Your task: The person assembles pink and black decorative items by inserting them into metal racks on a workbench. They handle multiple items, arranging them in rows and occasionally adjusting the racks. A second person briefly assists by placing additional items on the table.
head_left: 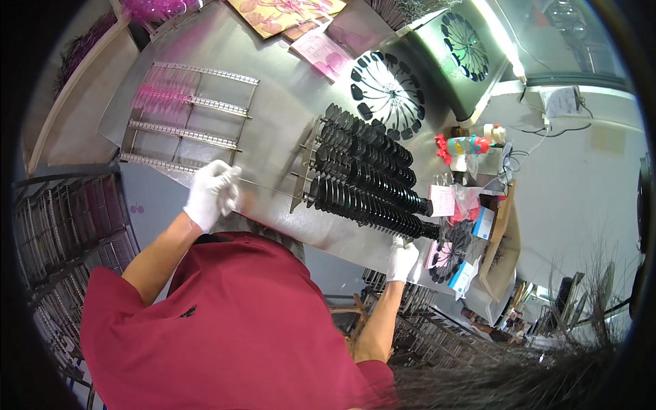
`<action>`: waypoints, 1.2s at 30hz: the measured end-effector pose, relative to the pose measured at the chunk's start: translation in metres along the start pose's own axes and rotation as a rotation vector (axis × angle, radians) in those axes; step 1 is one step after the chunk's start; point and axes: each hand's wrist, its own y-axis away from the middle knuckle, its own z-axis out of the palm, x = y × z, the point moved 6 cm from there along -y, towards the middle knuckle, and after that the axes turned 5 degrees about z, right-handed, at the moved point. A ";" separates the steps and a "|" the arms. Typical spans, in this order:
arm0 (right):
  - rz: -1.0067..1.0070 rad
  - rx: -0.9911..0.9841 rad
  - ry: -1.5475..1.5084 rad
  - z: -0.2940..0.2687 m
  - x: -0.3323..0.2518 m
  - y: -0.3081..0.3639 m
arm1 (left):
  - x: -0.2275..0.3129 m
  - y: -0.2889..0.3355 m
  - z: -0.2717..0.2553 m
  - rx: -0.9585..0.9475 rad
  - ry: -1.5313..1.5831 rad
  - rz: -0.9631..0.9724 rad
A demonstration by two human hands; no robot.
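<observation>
My left hand point(215, 195), in a white glove, is closed in a pinch on one end of a thin metal rod point(268, 186). The rod reaches right, toward the left end of a metal rack point(301, 179). Several rows of flat, dark, rounded pieces point(365, 205) stand close together on this rack, which lies slanted on the metal table point(273, 89). My right hand point(402, 260), also white-gloved, is at the right end of the nearest row, its fingers closed. What lies between those fingers is hidden.
A second metal rack point(184, 130) with clear pink pieces lies at left. Beyond the dark rows, black pieces form a ring point(388, 96) beside a reflective panel point(454, 58). A bottle point(468, 145), papers point(442, 201) and another black ring point(451, 253) crowd the right side.
</observation>
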 end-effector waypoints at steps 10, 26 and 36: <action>-0.076 -0.090 0.235 0.024 -0.020 0.029 | -0.054 -0.031 0.082 -0.472 0.211 -0.141; -0.237 -1.119 0.913 0.029 -0.028 -0.007 | -0.108 -0.004 0.057 0.126 -1.044 0.845; -0.442 -0.166 0.371 0.028 -0.082 -0.355 | -0.126 0.003 0.078 0.326 -1.132 0.644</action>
